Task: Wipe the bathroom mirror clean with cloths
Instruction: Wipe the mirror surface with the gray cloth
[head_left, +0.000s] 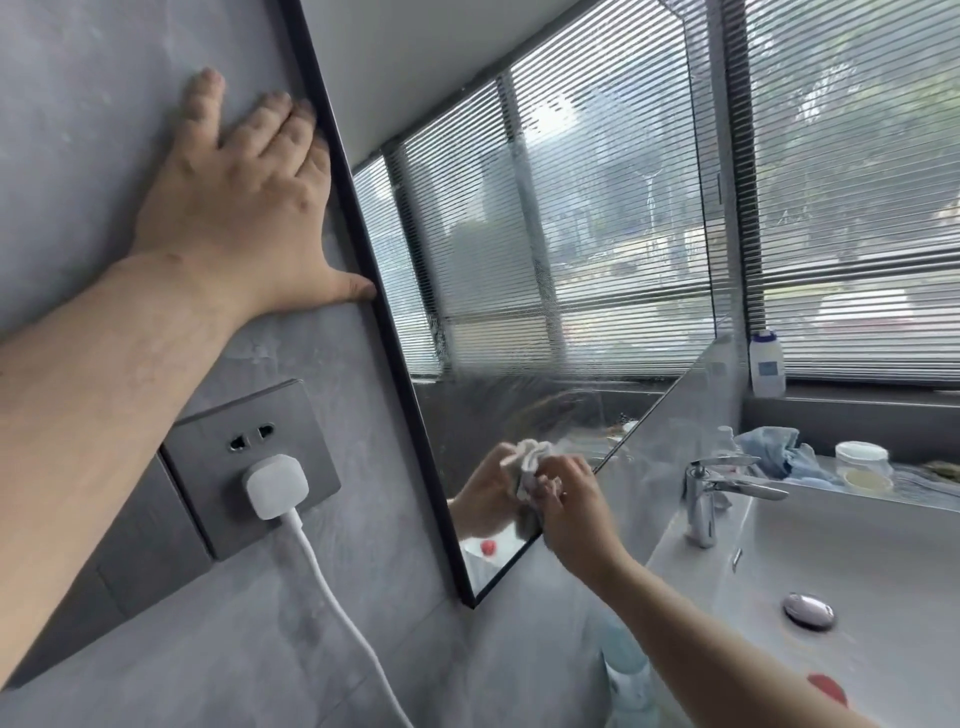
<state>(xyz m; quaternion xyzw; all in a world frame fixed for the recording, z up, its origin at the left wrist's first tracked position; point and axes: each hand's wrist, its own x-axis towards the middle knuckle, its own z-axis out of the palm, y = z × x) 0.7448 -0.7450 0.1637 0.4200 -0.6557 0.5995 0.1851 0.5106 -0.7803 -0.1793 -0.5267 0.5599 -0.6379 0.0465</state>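
The black-framed mirror (545, 234) hangs on the grey wall and reflects window blinds; its lower part looks smeared and wet. My right hand (571, 504) grips a crumpled white cloth (530, 480) and holds it against the glass near the mirror's lower corner. The hand and cloth are doubled in the reflection. My left hand (244, 208) lies flat on the wall with straight fingers, fingertips and thumb touching the mirror's left frame edge.
A grey wall socket (249, 467) with a white plug and cable sits below my left arm. To the right are a white sink (857, 561), a chrome tap (711, 493), a blue cloth (779, 449), a jar (862, 462) and a white bottle (767, 361) on the sill.
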